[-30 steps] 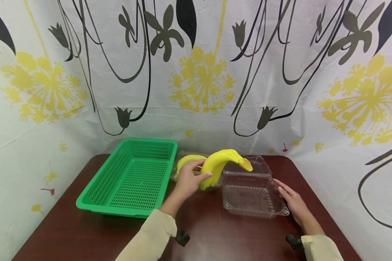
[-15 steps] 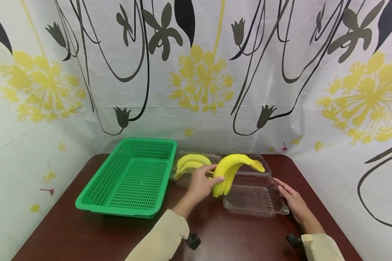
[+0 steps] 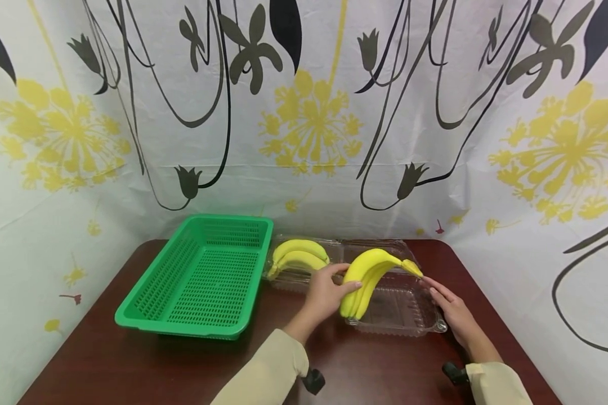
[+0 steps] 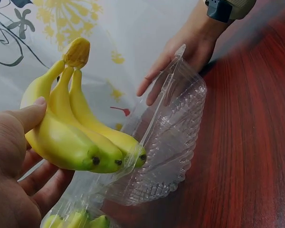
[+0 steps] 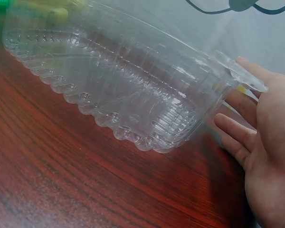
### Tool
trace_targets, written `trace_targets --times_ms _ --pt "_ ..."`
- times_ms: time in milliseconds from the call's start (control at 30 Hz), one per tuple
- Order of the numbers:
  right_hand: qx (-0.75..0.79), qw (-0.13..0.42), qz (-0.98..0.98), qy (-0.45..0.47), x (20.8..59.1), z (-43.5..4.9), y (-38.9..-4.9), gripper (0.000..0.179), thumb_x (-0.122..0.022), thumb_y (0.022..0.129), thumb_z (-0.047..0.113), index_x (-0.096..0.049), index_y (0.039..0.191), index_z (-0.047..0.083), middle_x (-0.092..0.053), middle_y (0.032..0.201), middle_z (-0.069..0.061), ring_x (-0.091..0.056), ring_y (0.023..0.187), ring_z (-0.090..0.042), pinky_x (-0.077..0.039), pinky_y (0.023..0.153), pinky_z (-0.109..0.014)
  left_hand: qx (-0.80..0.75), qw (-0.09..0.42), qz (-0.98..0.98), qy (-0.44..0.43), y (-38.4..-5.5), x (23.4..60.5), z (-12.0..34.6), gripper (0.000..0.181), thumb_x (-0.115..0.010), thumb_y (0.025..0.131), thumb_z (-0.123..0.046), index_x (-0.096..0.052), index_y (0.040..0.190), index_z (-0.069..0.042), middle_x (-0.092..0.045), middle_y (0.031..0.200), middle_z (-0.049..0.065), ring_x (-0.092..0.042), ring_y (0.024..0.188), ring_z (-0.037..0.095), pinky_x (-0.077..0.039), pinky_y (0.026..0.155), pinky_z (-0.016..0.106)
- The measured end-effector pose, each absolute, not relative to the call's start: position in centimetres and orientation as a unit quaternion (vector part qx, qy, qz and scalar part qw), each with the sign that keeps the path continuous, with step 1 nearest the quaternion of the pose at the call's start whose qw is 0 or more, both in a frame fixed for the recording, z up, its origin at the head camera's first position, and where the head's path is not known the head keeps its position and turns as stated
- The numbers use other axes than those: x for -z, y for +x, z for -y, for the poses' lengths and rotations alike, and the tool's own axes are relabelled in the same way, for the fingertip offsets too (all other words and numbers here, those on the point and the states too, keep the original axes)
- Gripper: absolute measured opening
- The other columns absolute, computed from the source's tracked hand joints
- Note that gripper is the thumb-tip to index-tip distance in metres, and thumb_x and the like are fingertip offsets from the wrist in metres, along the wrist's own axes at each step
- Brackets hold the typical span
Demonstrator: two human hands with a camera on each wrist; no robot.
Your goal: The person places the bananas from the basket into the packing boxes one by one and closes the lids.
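Observation:
My left hand (image 3: 326, 295) grips a bunch of yellow bananas (image 3: 366, 275) by its side, thumb over the top one and fingers underneath. In the left wrist view the brown stem end (image 4: 77, 52) points up and the greenish tips hang over the rim of a clear plastic clamshell box (image 4: 175, 123). The head view has the bunch above the left part of that box, whose lid is folded back. My right hand (image 3: 456, 315) rests at the box's right side, its fingers (image 5: 237, 130) extended along the wall and rim, not curled round it.
Left of the open box stands a second clear box (image 3: 299, 284) with another bunch of bananas (image 3: 300, 253) in it. A green perforated basket (image 3: 248, 312) fills the left side of the dark red table (image 3: 132, 371). A patterned curtain (image 3: 314, 197) hangs behind.
My left hand has carried the bananas rightward and down, from near the second box to over the open one, uncovering the other bunch. The right hand has stayed at the box's side.

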State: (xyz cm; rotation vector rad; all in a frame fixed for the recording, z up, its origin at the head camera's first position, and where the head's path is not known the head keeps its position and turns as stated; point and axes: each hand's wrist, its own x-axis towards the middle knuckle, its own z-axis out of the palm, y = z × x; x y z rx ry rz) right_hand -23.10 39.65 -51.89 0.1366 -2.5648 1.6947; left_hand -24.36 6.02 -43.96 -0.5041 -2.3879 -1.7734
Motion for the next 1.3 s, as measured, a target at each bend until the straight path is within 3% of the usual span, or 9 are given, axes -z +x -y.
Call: trace_targets --times_ms 100,433,633,733,967,1167,1300 --pt "-0.548 0.035 0.835 0.047 51.9 -39.6 -23.1 0.060 -0.037 0.104 0.044 -0.034 0.151 0.007 -0.042 0.146 -0.020 -0.042 0.116 0.009 -0.040 0.086 -0.010 0.572 0.064 0.802 -0.159 -24.6 43.9 -6.3 0.046 -0.084 0.078 -0.027 -0.070 0.119 -0.011 -0.069 0.097 -0.003 -0.063 0.078 0.007 -0.053 0.061 0.021" --pt "-0.536 0.021 0.844 0.015 51.8 -39.3 -23.2 0.065 -0.038 0.103 0.048 -0.029 0.153 0.007 -0.032 0.150 -0.023 -0.043 0.120 -0.005 -0.041 0.083 -0.011 0.545 0.075 0.821 -0.150 -25.4 43.9 -7.5 0.043 -0.082 0.078 -0.031 -0.070 0.117 -0.016 -0.069 0.095 -0.010 -0.061 0.075 0.003 -0.051 0.062 0.021" --pt "-0.545 0.020 0.838 0.024 51.8 -39.0 -23.2 0.064 -0.038 0.103 0.048 -0.032 0.153 0.009 -0.033 0.150 -0.022 -0.036 0.132 -0.033 -0.041 0.084 -0.012 0.511 0.084 0.842 -0.151 -25.8 44.2 -8.0 0.040 -0.081 0.079 -0.033 -0.069 0.114 -0.019 -0.068 0.094 -0.010 -0.061 0.074 0.003 -0.050 0.062 0.021" --pt "-0.542 0.019 0.840 0.020 51.8 -39.2 -23.0 0.065 -0.037 0.102 0.050 -0.031 0.153 0.010 -0.030 0.151 -0.022 -0.031 0.134 -0.038 -0.041 0.084 -0.012 0.488 0.076 0.858 -0.143 -25.8 44.4 -8.9 0.039 -0.080 0.080 -0.036 -0.068 0.114 -0.021 -0.068 0.095 -0.011 -0.060 0.074 0.002 -0.049 0.063 0.021" --pt "-0.537 0.012 0.843 0.020 51.7 -39.3 -22.9 0.063 -0.038 0.102 0.050 -0.031 0.153 0.014 -0.027 0.154 -0.018 -0.030 0.136 -0.032 -0.040 0.084 -0.012 0.436 0.062 0.889 -0.124 -25.4 44.9 -10.1 0.040 -0.080 0.079 -0.041 -0.069 0.113 -0.024 -0.066 0.092 -0.013 -0.059 0.078 0.005 -0.049 0.065 0.024" --pt "-0.537 0.027 0.842 0.046 52.0 -39.4 -22.7 0.058 -0.038 0.104 0.045 -0.034 0.152 0.013 -0.041 0.149 -0.010 -0.038 0.120 0.008 -0.039 0.086 -0.010 0.447 0.073 0.883 -0.126 -25.0 45.8 -10.6 0.038 -0.080 0.080 -0.039 -0.070 0.113 -0.023 -0.067 0.095 -0.012 -0.059 0.080 0.004 -0.049 0.067 0.023" --pt "-0.534 0.032 0.843 0.055 52.1 -39.7 -22.7 0.056 -0.038 0.104 0.043 -0.034 0.152 0.014 -0.044 0.147 -0.003 -0.036 0.118 0.013 -0.038 0.086 -0.009 0.456 0.095 0.874 -0.141 -24.9 46.2 -10.9 0.038 -0.079 0.081 -0.038 -0.070 0.114 -0.022 -0.068 0.101 -0.012 -0.061 0.085 0.006 -0.050 0.070 0.022"
